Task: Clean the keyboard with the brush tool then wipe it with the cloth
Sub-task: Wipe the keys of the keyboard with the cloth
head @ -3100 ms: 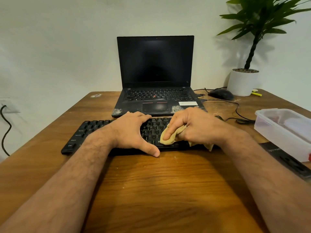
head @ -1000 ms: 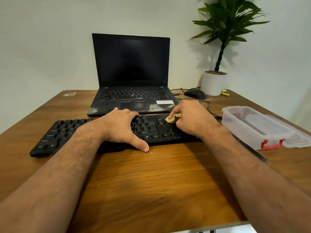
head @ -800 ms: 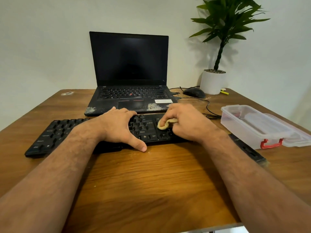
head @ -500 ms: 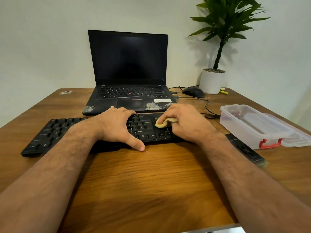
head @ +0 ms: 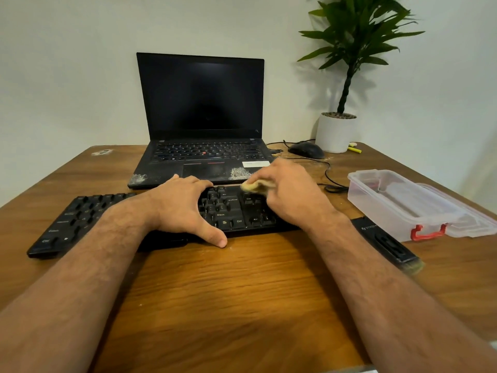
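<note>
Wooden desk [head: 242, 297] carries the keyboard [head: 231, 214] under both hands: left hand [head: 185, 208] flat, steadying it, while right hand [head: 290, 195], gripping the cloth [head: 251, 186], has shifted to the far edge, so wiping continues.

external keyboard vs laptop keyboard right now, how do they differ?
The external keyboard lies flat near the desk's front edge; the laptop sits behind it, screen up and dark. The left hand rests on the external keyboard and the right hand rubs a cloth on it; the laptop is untouched. Both are black.
</note>
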Motion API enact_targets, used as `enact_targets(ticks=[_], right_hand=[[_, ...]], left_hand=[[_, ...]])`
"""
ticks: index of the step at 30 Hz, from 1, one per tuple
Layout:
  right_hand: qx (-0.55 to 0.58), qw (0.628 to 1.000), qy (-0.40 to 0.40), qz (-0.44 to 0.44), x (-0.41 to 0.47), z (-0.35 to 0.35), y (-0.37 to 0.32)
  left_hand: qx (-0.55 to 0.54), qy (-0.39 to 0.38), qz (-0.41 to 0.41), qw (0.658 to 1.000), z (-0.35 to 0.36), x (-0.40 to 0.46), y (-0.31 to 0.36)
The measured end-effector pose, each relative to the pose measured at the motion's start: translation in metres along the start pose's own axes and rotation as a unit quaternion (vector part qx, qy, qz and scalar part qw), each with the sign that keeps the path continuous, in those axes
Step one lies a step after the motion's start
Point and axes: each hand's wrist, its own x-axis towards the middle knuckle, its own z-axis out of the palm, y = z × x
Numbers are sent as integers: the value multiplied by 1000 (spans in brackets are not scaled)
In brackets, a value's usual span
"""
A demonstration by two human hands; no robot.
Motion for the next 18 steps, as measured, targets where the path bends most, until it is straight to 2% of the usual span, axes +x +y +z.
enact_targets(ticks=[2, 5, 7, 12, 18], right_hand=[[1, 999, -38, -19, -4, 2, -7], [-46, 997, 0, 66, 2, -3, 4], [-44, 995, 15, 91, -1, -8, 12], [126, 991, -41, -19, -18, -10, 1], [132, 991, -19, -27, -14, -12, 15]], left_hand=[[0, 0, -6, 1000, -1, -1, 0], [-5, 3, -8, 1000, 1, -1, 0], [-11, 2, -10, 1000, 2, -3, 1], [-20, 0, -13, 1000, -1, -5, 2], [-29, 6, -11, 1000, 0, -7, 6]])
